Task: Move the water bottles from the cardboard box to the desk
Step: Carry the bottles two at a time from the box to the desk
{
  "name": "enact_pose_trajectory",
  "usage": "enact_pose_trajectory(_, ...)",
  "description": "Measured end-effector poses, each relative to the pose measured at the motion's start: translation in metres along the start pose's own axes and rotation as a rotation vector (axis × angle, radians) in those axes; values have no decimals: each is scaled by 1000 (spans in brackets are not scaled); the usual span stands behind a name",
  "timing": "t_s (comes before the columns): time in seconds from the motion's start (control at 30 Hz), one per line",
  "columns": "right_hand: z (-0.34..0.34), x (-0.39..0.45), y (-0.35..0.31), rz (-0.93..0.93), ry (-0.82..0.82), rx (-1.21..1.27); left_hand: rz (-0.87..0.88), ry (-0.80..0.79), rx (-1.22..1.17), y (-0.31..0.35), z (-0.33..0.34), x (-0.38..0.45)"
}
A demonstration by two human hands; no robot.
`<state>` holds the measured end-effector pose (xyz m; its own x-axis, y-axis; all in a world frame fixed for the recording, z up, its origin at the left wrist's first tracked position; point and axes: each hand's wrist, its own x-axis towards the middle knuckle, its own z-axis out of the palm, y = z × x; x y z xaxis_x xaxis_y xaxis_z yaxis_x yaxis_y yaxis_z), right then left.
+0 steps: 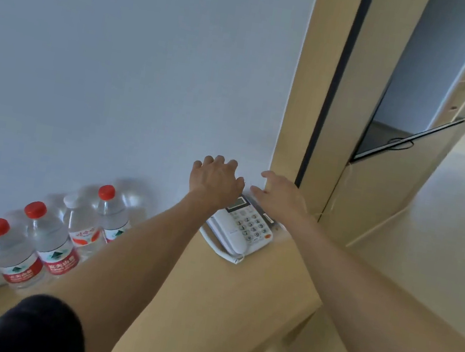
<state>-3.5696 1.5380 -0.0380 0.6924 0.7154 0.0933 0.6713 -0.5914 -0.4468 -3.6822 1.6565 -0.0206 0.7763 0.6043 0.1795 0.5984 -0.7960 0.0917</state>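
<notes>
Black sleeve (30, 326) nearest, left forearm over desk (206, 293). Left hand (215, 179) and right hand (282, 197) both loose-fingered, holding nothing, hovering above the white desk phone (244, 229). Four water bottles (47, 241) stand well back-left of the left hand, against the wall. Cardboard box not in view, so remaining count unknown. Red labels, print unreadable.
</notes>
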Motion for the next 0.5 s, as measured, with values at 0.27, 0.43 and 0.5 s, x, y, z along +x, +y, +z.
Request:
enact_pose_trajectory(0.27,-79,-38,147,212,61,-19,210,-28,-63,183,21,7)
enact_pose_trajectory(0.43,-132,-83,246,348,149,-20,341,-99,-72,302,37,3)
enact_pose_trajectory(0.5,-152,-108,284,417,186,-25,384,-114,-83,349,45,0)
